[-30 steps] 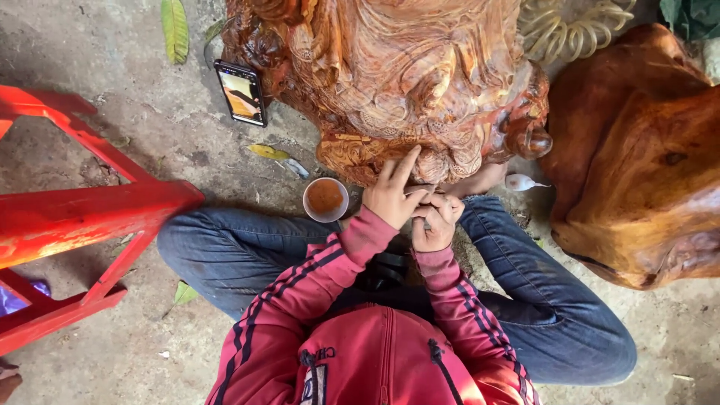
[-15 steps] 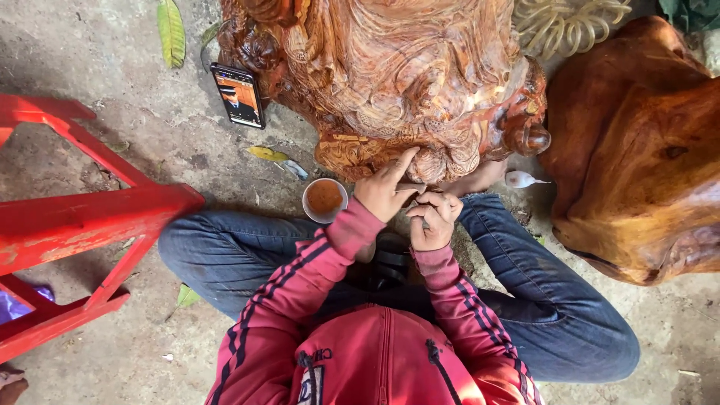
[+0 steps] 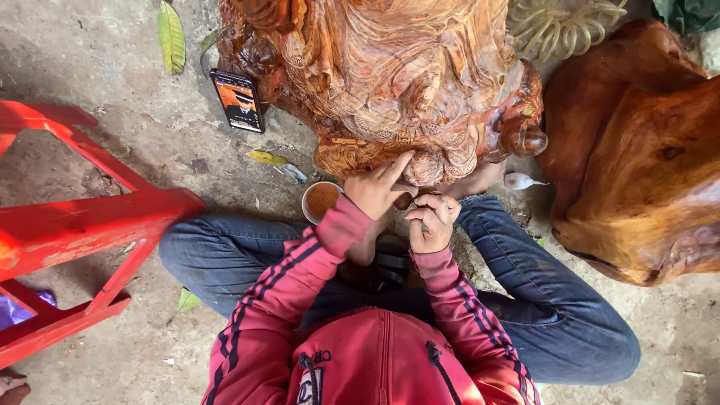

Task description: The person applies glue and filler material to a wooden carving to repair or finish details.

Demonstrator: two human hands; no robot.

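The left hand (image 3: 379, 191) lies with fingers spread flat on the lower edge of the wood carving (image 3: 397, 82), while the right hand (image 3: 431, 221), just beneath that edge, has fingers pinched together on something too small to make out.

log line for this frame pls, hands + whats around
left hand: fingers on carved wood sculpture | right hand: curled at its lower edge, contents unclear | small cup beside left hand | phone leaning on sculpture

Single head view, looking straight down from above seated person; close on lap, ground and carved wood (image 3: 405, 82).
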